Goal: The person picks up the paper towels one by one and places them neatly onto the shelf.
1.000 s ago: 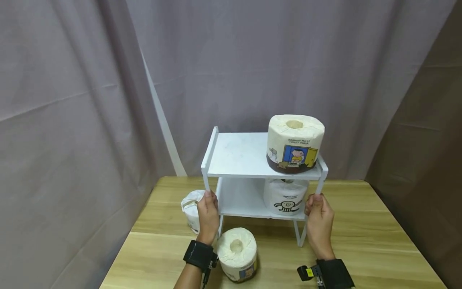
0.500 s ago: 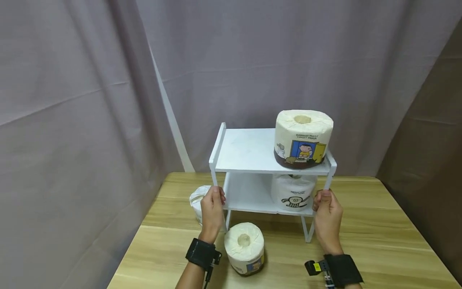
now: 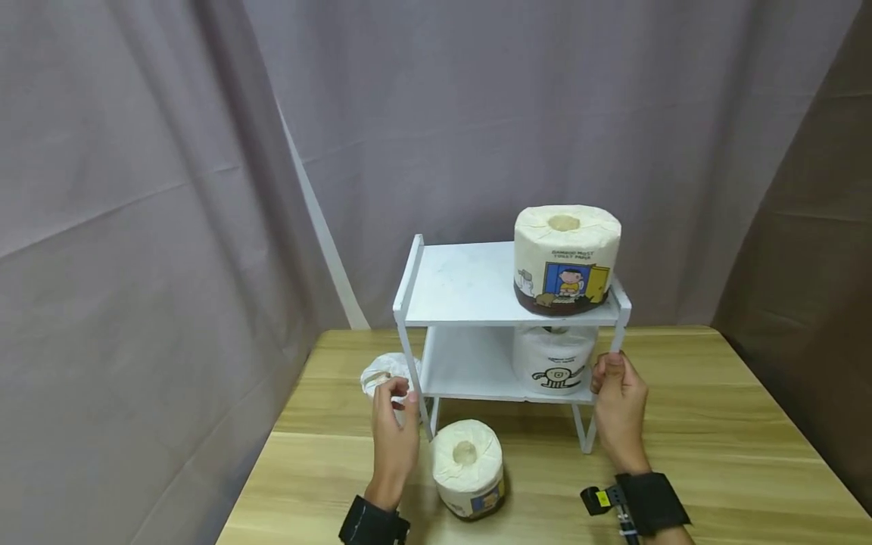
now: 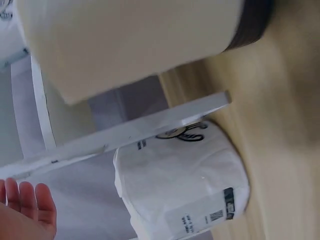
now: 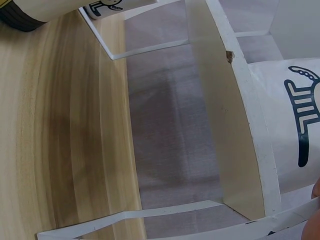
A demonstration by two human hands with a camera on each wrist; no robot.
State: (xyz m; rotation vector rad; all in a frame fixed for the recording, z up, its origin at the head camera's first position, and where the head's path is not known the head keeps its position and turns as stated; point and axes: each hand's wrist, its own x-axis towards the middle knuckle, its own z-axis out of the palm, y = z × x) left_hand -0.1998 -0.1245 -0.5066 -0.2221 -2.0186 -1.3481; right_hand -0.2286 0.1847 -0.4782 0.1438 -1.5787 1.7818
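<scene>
A small white two-tier shelf rack (image 3: 463,288) stands on the table. My right hand (image 3: 620,412) grips its right front leg. Loosely bent and holding nothing, the fingers of my left hand (image 3: 393,439) are just off the left leg (image 3: 412,363); the left wrist view also shows them apart from it. A cream toilet roll (image 3: 565,261) with a cartoon picture sits upright on the top tier's right end. Below it, a white toilet roll (image 3: 553,359) occupies the lower tier.
Another cream toilet roll (image 3: 468,465) stands on the wooden table (image 3: 722,454) before the rack, right of my left wrist. Beyond my left hand is a white toilet roll (image 4: 180,185), partly hidden by the rack's leg. A grey curtain (image 3: 477,113) hangs behind.
My left hand has let go of the rack's left leg and drawn back slightly toward me. The right hand keeps its grip. The head view has shifted slightly.
</scene>
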